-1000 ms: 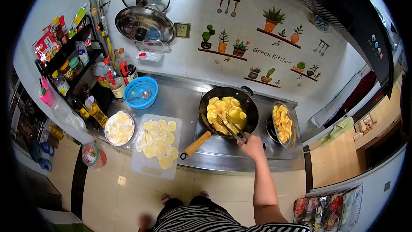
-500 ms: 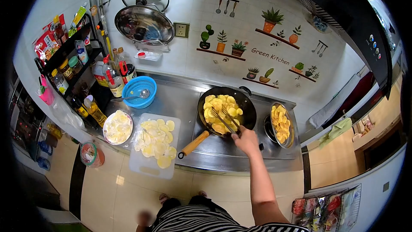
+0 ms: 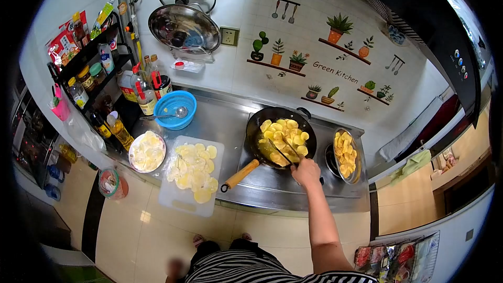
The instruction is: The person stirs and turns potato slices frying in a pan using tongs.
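Note:
My right hand (image 3: 306, 172) is closed around a pair of dark chopsticks (image 3: 281, 151). Their tips reach into a black wok (image 3: 309, 147) with a wooden handle (image 3: 242, 175). Yellow potato slices (image 3: 291, 127) lie in oil in the wok, some around the chopstick tips. My left hand (image 3: 175, 268) hangs low at the bottom edge, away from the counter, and its fingers are too blurred to make out. Right of the wok stands a tray of fried slices (image 3: 346, 154). Pale coated slices (image 3: 196, 167) cover much of a white cutting board (image 3: 191, 207).
A plate (image 3: 131, 160) of pale slices and a blue basket (image 3: 178, 122) with a ladle (image 3: 181, 111) stand left. Bottles and jars fill a black rack (image 3: 99, 86). A glass lid (image 3: 186, 29) hangs on the wall. The range hood (image 3: 445, 36) overhangs at upper right.
The view has shifted slightly. My right hand has turned the chopsticks and spread their tips near the wok's front, and the slices have shifted, baring some oil. My left hand stays low.

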The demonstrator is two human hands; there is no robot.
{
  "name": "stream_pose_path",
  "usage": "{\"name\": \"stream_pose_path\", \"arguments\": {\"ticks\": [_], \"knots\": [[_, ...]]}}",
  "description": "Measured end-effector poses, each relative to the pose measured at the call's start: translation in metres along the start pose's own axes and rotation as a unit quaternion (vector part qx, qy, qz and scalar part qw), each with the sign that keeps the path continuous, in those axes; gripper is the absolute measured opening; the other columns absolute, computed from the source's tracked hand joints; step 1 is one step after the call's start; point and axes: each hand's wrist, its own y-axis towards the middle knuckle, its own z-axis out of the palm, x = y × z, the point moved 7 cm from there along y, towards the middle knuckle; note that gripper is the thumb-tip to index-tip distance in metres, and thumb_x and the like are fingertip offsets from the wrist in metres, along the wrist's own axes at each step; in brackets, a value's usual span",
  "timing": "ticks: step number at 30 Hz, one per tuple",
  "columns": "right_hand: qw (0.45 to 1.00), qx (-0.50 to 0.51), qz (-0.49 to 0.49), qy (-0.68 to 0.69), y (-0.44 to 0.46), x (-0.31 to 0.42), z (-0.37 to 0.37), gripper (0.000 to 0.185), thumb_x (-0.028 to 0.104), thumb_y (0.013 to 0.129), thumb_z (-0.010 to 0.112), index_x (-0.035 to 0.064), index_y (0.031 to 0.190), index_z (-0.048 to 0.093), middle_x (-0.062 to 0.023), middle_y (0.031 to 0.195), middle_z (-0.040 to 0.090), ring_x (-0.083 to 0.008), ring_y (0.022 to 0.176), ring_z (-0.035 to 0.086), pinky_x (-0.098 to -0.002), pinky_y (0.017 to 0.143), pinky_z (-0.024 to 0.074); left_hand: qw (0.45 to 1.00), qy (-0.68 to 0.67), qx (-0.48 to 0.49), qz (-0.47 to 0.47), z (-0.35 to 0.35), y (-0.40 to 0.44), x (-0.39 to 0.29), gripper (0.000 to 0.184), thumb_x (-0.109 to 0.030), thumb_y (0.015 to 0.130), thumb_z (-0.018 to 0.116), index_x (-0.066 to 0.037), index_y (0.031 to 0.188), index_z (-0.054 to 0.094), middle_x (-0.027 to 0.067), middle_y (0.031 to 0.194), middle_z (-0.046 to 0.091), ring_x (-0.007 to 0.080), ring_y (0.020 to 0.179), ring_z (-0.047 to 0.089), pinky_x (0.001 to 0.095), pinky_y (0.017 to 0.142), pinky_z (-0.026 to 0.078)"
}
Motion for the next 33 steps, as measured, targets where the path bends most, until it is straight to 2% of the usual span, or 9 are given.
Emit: {"name": "stream_pose_path", "arguments": {"ticks": [1, 2, 4, 7, 17, 21, 24, 28, 33], "knots": [[1.0, -0.003, -0.003, -0.006, 0.001, -0.004, 0.0, 0.051, 0.033, 0.076, 0.065, 0.0024, 0.116, 0.055, -0.021, 0.093, 0.064, -0.0351, 0.09, 0.063, -0.0426, 0.078, 0.0507, 1.0, 0.0, 0.0, 0.0, 0.001, 0.001, -0.001, 0.032, -0.039, 0.074, 0.064, -0.011, 0.06, 0.061, 0.0079, 0.053, 0.055, 0.0233, 0.049, 0.053, 0.0384, 0.045, 0.041], [1.0, -0.003, 0.007, -0.011, 0.001, -0.009, 0.0, 0.05, 0.031, 0.075, 0.066, 0.0031, 0.115, 0.055, -0.0208, 0.092, 0.065, -0.0353, 0.089, 0.063, -0.0431, 0.077, 0.0509, 0.945, -0.249, 0.022, -0.213, 0.013, -0.005, 0.023, 0.029, -0.034, 0.078, 0.063, -0.006, 0.069, 0.062, 0.0082, 0.057, 0.057, 0.0224, 0.052, 0.055, 0.0366, 0.047, 0.044], [1.0, 0.0, 0.013, -0.015, -0.001, -0.015, -0.006, 0.049, 0.031, 0.075, 0.066, 0.0035, 0.115, 0.055, -0.0208, 0.091, 0.065, -0.0353, 0.088, 0.063, -0.0431, 0.077, 0.0509, 0.784, -0.471, 0.042, -0.401, 0.034, -0.018, 0.036, 0.028, -0.029, 0.081, 0.061, -0.002, 0.079, 0.063, 0.0085, 0.06, 0.059, 0.0216, 0.055, 0.057, 0.0348, 0.049, 0.048], [1.0, 0.006, 0.02, -0.003, -0.006, -0.021, -0.014, 0.05, 0.029, 0.073, 0.068, 0.0044, 0.115, 0.056, -0.0217, 0.091, 0.065, -0.0352, 0.088, 0.063, -0.0431, 0.077, 0.0511, 0.743, -0.479, 0.05, -0.465, 0.039, -0.021, 0.041, 0.026, -0.019, 0.083, 0.058, 0.005, 0.094, 0.059, 0.0119, 0.069, 0.062, 0.0213, 0.06, 0.06, 0.0331, 0.053, 0.052], [0.996, -0.073, 0.002, 0.047, 0.014, -0.003, -0.04, 0.047, 0.028, 0.075, 0.065, 0.003, 0.114, 0.057, -0.0224, 0.095, 0.064, -0.0362, 0.091, 0.062, -0.0432, 0.078, 0.0508, 0.758, -0.493, 0.058, -0.423, 0.037, -0.011, 0.043, 0.026, -0.018, 0.082, 0.056, 0.006, 0.091, 0.059, 0.0143, 0.071, 0.061, 0.0218, 0.058, 0.059, 0.0322, 0.048, 0.048], [0.997, -0.022, 0.019, 0.072, 0.034, 0.019, -0.025, 0.047, 0.033, 0.075, 0.066, 0.0033, 0.111, 0.06, -0.0227, 0.098, 0.064, -0.0355, 0.095, 0.061, -0.043, 0.082, 0.0494, 0.78, -0.461, 0.066, -0.419, 0.034, -0.017, 0.041, 0.026, -0.018, 0.083, 0.055, 0.007, 0.091, 0.059, 0.0146, 0.071, 0.062, 0.0216, 0.057, 0.058, 0.0322, 0.046, 0.047], [0.998, -0.01, -0.016, 0.055, 0.035, 0.036, -0.014, 0.041, 0.034, 0.074, 0.067, 0.0006, 0.098, 0.065, -0.0228, 0.098, 0.064, -0.0354, 0.094, 0.061, -0.042, 0.082, 0.0495, 0.775, -0.475, 0.045, -0.414, 0.032, -0.02, 0.038, 0.025, -0.017, 0.084, 0.054, 0.006, 0.09, 0.06, 0.0148, 0.071, 0.062, 0.0217, 0.056, 0.058, 0.0323, 0.045, 0.047], [0.999, 0.024, -0.017, 0.017, 0.024, 0.031, 0.0, 0.045, 0.034, 0.075, 0.067, 0.0029, 0.107, 0.061, -0.0215, 0.097, 0.064, -0.0342, 0.094, 0.061, -0.0417, 0.08, 0.0499, 0.732, -0.489, 0.047, -0.472, 0.04, -0.031, 0.04, 0.023, -0.017, 0.084, 0.054, 0.005, 0.089, 0.06, 0.0149, 0.07, 0.062, 0.0223, 0.056, 0.058, 0.0327, 0.045, 0.046], [0.999, 0.012, -0.032, 0.004, 0.002, 0.011, -0.01, 0.04, 0.031, 0.076, 0.065, 0.0001, 0.102, 0.061, -0.0197, 0.096, 0.065, -0.0342, 0.093, 0.062, -0.041, 0.079, 0.0504, 0.766, -0.491, 0.041, -0.413, 0.042, -0.029, 0.04, 0.022, -0.016, 0.083, 0.055, 0.004, 0.089, 0.059, 0.0142, 0.069, 0.061, 0.0223, 0.054, 0.056, 0.034, 0.044, 0.046]]}}
